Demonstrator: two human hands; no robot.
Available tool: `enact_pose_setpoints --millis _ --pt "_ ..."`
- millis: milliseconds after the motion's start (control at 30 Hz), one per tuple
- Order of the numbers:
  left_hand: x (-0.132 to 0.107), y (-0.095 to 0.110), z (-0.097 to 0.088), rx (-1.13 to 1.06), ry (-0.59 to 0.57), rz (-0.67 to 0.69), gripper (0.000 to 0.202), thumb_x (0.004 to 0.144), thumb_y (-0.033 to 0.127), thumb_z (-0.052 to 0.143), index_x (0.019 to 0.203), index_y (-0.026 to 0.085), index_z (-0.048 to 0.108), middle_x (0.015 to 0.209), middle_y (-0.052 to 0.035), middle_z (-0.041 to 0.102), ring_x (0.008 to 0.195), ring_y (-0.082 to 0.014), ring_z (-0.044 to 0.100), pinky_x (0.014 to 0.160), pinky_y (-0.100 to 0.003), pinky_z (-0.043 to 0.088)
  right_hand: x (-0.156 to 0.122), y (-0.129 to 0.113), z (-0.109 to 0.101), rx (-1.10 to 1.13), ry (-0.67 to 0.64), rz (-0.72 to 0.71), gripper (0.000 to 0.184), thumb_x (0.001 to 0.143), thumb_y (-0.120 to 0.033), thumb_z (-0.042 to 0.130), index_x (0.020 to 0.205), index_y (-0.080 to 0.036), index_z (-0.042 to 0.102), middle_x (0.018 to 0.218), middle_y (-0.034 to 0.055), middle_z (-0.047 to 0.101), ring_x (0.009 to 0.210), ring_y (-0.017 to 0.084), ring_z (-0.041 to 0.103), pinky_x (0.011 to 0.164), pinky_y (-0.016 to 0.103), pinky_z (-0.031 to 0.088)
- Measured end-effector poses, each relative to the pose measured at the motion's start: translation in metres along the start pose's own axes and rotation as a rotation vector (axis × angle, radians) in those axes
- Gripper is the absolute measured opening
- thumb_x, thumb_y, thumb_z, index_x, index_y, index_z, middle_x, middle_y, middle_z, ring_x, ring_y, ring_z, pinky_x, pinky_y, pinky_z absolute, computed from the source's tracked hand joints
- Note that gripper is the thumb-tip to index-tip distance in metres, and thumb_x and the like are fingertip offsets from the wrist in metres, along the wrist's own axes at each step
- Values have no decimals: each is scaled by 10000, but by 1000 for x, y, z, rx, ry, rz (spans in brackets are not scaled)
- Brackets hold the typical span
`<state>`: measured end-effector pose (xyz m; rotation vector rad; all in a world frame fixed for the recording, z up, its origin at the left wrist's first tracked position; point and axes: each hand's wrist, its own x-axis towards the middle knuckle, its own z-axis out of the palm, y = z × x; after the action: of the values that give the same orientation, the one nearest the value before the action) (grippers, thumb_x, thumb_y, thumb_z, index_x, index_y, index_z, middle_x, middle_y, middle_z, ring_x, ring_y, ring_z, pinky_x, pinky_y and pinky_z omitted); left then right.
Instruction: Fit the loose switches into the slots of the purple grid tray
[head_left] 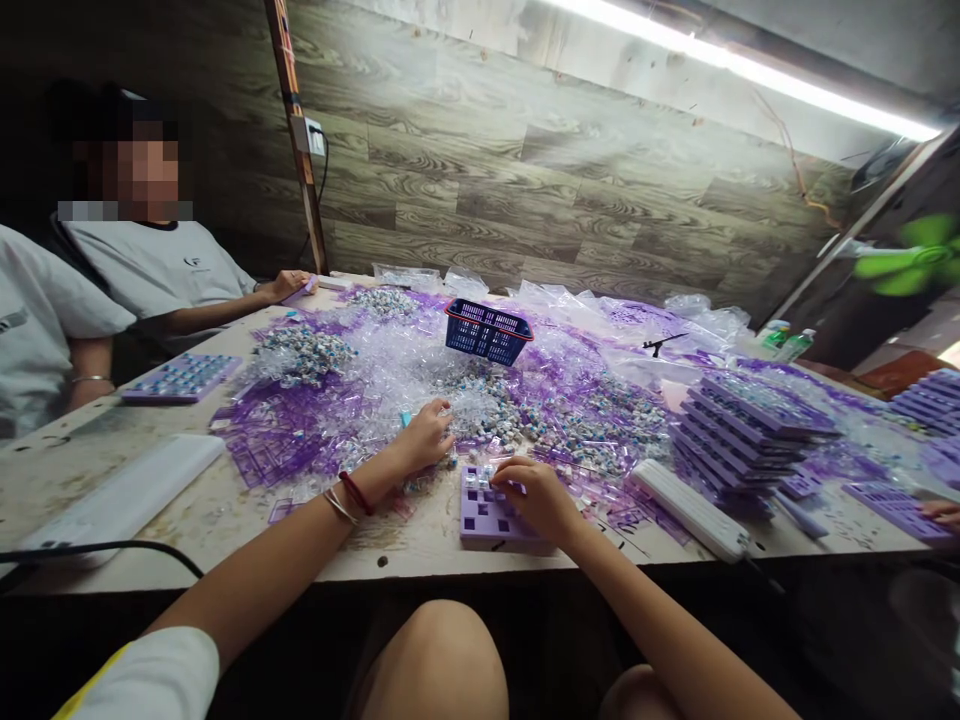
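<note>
A purple plastic tray (487, 520) with square sockets lies at the near table edge; a few small clear-and-blue parts sit in its top row. My right hand (536, 495) rests on the tray's upper right with fingers curled, pinching a small part by the row. My left hand (424, 438) reaches into the pile of small clear-and-blue parts (555, 420) just beyond the tray, fingers closed among them. What it holds is hidden.
A blue basket (487, 330) stands mid-table on clear bags. Stacked purple trays (750, 425) are at right, white power strips (686, 505) (120, 500) near the front edge. Two people sit at left, one with a purple tray (180, 378). A black cable (97, 550) crosses front left.
</note>
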<state>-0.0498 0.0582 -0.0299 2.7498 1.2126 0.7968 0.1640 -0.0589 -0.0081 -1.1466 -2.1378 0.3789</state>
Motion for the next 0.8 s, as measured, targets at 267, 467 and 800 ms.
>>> enact_pose_setpoints --millis 267,467,800 --pt "1 -9 8 -86 68 35 91 779 147 572 851 128 625 1196 -157 527 1115 -267 513 999 -410 445 4 7 4 19 31 30 248 750 -21 575 871 -189 711 837 49 729 745 178 678 708 281 528" --pt "2 -9 5 -86 77 61 145 792 126 564 898 125 664 1095 -135 601 1048 -238 570 950 -368 484 4 13 5 178 75 135 203 732 -96 604 878 -189 710 767 37 734 684 181 690 656 284 543" --pt "7 10 -8 -277 351 185 244 766 2 571 906 155 699 958 -71 657 913 -176 632 830 -327 533 6 9 4 52 82 64 236 735 -32 562 862 -190 683 754 24 705 656 150 647 642 259 507"
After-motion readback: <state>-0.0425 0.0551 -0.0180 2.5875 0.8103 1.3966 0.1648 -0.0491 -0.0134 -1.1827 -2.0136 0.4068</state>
